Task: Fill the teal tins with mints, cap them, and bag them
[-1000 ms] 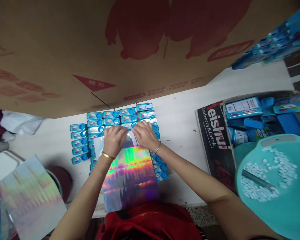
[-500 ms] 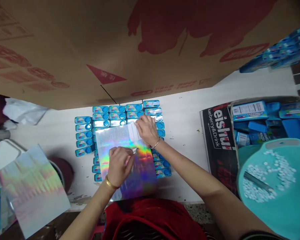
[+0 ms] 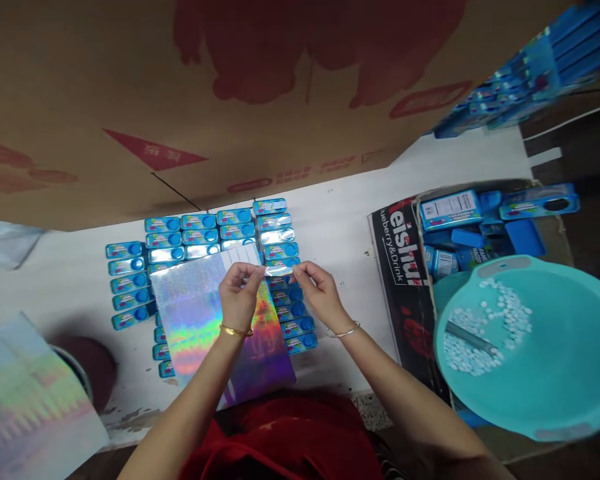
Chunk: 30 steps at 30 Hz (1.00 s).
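Between my two hands a small shiny sticker strip (image 3: 279,271) is stretched, pinched at its ends. My left hand (image 3: 240,293) is closed on the left end, over a holographic sticker sheet (image 3: 205,320). The fingers of my right hand (image 3: 321,297) pinch the right end. Just below lie rows of small blue tins (image 3: 283,251) with printed lids; several carry silvery strips. The sheet covers part of these rows, and pale strips with lines show at its top edge.
A large cardboard box (image 3: 130,80) stands behind the tins. To the right, a printed carton (image 3: 403,293) holds blue packs, with a turquoise basin (image 3: 555,353) of white pellets on it. Another holographic sheet (image 3: 35,407) lies at left by a dark red bucket (image 3: 97,373).
My hands have come together over the right-hand tins, with the strip now stretched between them. My right hand has left the sheet's top edge. The view has shifted to the right.
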Tool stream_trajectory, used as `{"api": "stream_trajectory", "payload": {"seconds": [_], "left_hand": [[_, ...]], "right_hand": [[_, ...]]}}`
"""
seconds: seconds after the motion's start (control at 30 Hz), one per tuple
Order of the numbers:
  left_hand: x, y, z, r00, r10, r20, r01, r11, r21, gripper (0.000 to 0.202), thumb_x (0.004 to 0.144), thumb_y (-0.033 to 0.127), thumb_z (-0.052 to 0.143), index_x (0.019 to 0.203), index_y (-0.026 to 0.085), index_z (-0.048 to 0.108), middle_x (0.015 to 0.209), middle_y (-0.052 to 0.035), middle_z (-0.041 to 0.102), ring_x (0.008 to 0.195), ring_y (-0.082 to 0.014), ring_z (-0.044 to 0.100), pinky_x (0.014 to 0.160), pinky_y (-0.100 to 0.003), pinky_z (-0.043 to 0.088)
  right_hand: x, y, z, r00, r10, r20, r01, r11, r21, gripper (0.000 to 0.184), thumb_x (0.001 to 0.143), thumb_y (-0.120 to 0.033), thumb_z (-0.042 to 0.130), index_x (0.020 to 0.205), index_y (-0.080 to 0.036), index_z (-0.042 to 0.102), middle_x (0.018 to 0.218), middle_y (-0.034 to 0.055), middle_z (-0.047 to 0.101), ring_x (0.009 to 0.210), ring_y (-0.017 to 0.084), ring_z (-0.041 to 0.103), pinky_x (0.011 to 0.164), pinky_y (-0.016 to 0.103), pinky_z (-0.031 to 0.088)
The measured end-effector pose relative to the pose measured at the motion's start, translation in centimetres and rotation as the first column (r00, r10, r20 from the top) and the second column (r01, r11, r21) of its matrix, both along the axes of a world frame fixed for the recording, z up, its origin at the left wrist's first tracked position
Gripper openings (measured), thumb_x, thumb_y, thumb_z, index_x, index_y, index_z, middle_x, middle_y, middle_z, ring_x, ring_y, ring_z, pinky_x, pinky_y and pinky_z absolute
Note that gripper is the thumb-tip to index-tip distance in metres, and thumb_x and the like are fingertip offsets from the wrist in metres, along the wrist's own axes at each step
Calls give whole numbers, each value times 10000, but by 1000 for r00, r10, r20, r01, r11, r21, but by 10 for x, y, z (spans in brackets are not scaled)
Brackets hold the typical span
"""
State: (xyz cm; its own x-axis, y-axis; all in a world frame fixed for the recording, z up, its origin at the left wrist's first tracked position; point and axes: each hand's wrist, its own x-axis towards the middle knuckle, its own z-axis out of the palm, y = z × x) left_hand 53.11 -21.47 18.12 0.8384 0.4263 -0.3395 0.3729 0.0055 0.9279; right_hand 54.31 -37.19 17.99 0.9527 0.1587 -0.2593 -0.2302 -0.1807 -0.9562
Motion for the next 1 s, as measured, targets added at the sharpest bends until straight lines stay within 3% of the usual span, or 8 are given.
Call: {"api": "stream_trajectory", "payload": {"seconds": [0.17,0.27,0.37,0.53,0.67,0.8,0.9,1.0], "left_hand": [[23,-23,-28,990,-108,87,78,952,295,119,761,299,647,706,203,603,717,-4,605,711,-159,544,710,-299,421],[33,-29,-38,985,-162,64,102,834,542,97,776,247,643,704,203,595,834,-26,620,893,-205,553,825,-351,375],[36,-31,-44,985,-174,-16,139,723,677,81,780,232,654,721,203,606,920,-43,614,952,-233,532,819,-371,329],[37,-34,-50,975,-201,-95,201,611,765,73,785,239,654,736,206,612,969,-48,595,962,-248,509,790,-372,297],[40,-33,-46,963,-208,-172,259,531,807,62,775,240,652,787,200,606,998,-52,596,971,-256,504,788,-376,302],[31,-24,-39,931,-322,-174,309,439,843,240,839,239,579,1074,219,623,1148,-91,597,1034,-278,497,812,-406,312],[19,-18,-40,847,-476,-237,415,313,854,361,884,166,465,1192,289,608,1348,-69,531,1134,-297,462,861,-449,297],[11,-18,-45,806,-502,-314,492,272,827,413,889,144,435,1239,301,587,1453,-56,442,1227,-315,411,890,-479,295]], "right_hand": [[37,-27,-25,987,63,150,-3,928,-371,275,913,-369,499,696,-213,565,679,0,586,720,172,524,774,312,370],[49,-32,-38,970,163,179,-46,851,-524,247,920,-311,491,710,-208,572,703,0,612,742,174,527,844,338,323],[52,-32,-46,955,229,187,-76,802,-592,240,931,-278,476,726,-202,575,739,10,627,769,179,526,848,343,297],[53,-31,-60,946,267,186,-90,763,-640,241,948,-272,452,771,-197,597,800,33,655,829,198,541,858,355,289],[49,-31,-76,955,229,188,-74,799,-597,170,925,-266,490,946,-193,642,815,29,659,841,207,552,888,371,309],[33,-32,-81,962,138,235,9,846,-533,395,938,-204,401,1312,-189,527,974,72,625,936,224,540,863,366,371],[18,-30,-78,947,194,257,-36,857,-514,499,927,-137,338,1394,-248,477,1060,78,580,976,224,514,863,363,388],[11,-25,-81,936,255,243,-98,852,-515,588,887,-89,342,1443,-265,418,1121,79,562,989,228,495,881,373,386]]}}
